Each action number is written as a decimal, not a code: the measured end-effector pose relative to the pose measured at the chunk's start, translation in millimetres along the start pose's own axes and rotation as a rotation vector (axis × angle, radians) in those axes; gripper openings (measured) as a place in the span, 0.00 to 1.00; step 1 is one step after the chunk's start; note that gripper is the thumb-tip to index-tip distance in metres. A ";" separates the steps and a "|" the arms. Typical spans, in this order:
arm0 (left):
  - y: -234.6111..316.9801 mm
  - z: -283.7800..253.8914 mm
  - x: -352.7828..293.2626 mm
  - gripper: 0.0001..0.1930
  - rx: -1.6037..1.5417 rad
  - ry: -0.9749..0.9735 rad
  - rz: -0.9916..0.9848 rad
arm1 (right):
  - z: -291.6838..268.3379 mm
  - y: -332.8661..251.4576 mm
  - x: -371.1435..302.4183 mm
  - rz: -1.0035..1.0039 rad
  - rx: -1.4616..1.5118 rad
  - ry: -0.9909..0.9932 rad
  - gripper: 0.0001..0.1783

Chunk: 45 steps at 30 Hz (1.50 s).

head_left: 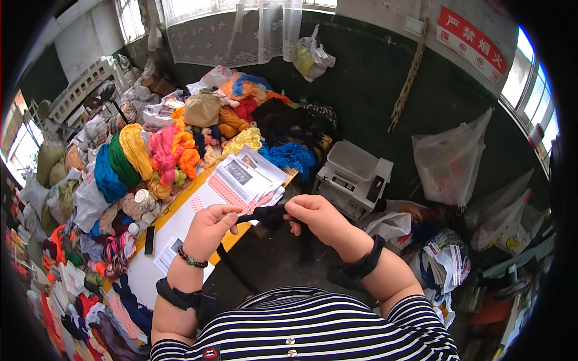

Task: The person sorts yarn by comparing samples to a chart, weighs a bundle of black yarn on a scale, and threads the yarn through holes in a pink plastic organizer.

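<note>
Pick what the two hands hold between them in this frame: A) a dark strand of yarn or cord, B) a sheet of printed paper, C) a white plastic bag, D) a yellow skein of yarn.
A: the left hand and right hand each pinch one end of a dark strand stretched between them, above the papers on the table.

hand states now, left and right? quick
Left hand: closed, pinching one end of the dark yarn strand.
Right hand: closed, gripping the strand's other end.

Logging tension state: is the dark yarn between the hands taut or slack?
Taut: the dark yarn runs nearly straight from left hand to right hand; loose ends hang below.
</note>
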State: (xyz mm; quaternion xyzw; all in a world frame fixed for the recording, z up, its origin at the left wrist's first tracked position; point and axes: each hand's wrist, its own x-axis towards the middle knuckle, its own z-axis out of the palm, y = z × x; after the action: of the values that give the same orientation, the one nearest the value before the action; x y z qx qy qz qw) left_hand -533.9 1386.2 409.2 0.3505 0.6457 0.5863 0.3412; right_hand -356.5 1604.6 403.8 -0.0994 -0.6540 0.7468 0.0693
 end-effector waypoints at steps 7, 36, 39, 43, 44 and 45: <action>-2.8 3.9 2.2 0.12 -0.078 0.049 0.070 | 2.6 6.2 5.4 -0.024 0.199 0.014 0.14; -109.0 74.1 95.8 0.25 -1.258 0.056 -0.376 | -72.2 41.5 -32.8 0.332 -0.158 -0.498 0.17; -84.9 99.1 108.1 0.20 -1.127 -0.099 -0.234 | -109.9 71.9 -60.4 0.136 -0.388 -0.500 0.21; -43.1 158.7 101.6 0.22 -0.933 -0.255 -0.222 | -130.1 69.9 -70.1 0.156 -0.398 0.132 0.23; -34.2 170.3 98.7 0.23 -0.856 -0.269 -0.181 | -131.4 54.2 -64.9 0.098 -0.343 0.174 0.21; -28.8 178.1 97.3 0.24 -0.778 -0.283 -0.142 | -130.0 41.5 -62.3 0.090 -0.340 0.176 0.21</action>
State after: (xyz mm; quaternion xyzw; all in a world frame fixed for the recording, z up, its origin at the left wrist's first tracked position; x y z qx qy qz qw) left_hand -434.4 1559.5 363.5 0.2273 0.3456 0.7075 0.5730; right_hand -263.9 1709.5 350.0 -0.2035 -0.7569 0.6165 0.0749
